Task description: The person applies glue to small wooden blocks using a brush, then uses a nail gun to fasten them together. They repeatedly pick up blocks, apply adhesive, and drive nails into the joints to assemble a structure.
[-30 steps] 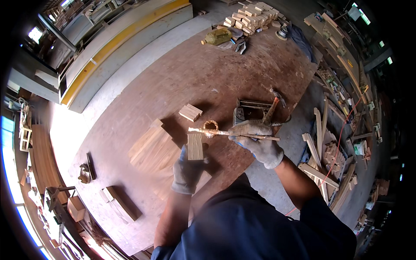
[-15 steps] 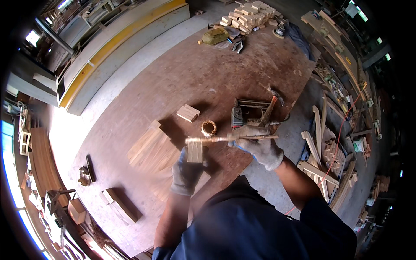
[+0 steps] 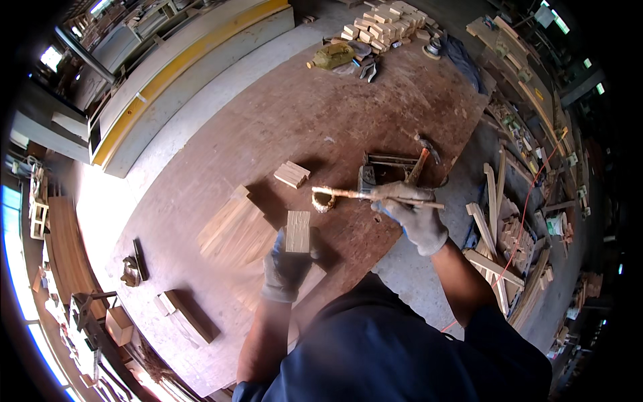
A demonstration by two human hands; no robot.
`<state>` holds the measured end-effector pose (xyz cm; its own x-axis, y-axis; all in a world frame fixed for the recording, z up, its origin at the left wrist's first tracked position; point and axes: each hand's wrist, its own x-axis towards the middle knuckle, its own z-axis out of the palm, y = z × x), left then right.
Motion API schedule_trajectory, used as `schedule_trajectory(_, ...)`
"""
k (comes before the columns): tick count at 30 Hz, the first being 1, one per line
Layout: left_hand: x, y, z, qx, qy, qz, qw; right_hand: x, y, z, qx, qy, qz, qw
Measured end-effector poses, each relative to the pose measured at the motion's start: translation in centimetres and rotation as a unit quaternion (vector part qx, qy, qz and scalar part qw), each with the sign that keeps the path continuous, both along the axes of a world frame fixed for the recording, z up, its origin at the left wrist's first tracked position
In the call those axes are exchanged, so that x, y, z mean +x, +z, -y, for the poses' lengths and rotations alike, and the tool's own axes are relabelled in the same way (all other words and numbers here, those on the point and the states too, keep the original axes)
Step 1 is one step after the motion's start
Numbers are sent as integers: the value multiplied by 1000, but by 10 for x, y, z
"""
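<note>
Gloved in grey, my left hand grips a small wooden block whose upper face shows wet-looking streaks. My right hand, gloved too, is closed on a long thin glue brush. The brush's left end lies over the mouth of a small round pot with a crusted rim. Beyond the pot is a short stack of wooden blocks. Left of my left hand are flat wooden boards. Past my right hand lie a nail gun and a hammer with an orange handle.
The brown worktable carries a pile of wood blocks, a yellowish bottle and pliers at its far end. A hand plane and a wood strip lie at left. Scrap wood covers floor at right.
The brush in my right hand has moved off the block, right and away, to the pot's mouth. My left hand keeps the block in nearly the same place, its streaked face now uncovered.
</note>
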<state>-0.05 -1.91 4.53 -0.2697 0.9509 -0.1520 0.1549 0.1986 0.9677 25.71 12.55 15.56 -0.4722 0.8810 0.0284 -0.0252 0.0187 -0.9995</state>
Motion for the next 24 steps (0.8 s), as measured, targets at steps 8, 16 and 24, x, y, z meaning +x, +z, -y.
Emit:
schedule_trajectory(8,-50,27,23,26,58,319,946,-21,-39,-43,7,-41,113,993)
schedule_trajectory(16,-48,42,32,-2,-53,-353,934,-83,-95,-65,81,18,323,943)
schedule_trajectory(24,-19,-2,18,-19,-116,-425,898,-35,-151,-12,13,40,382,923)
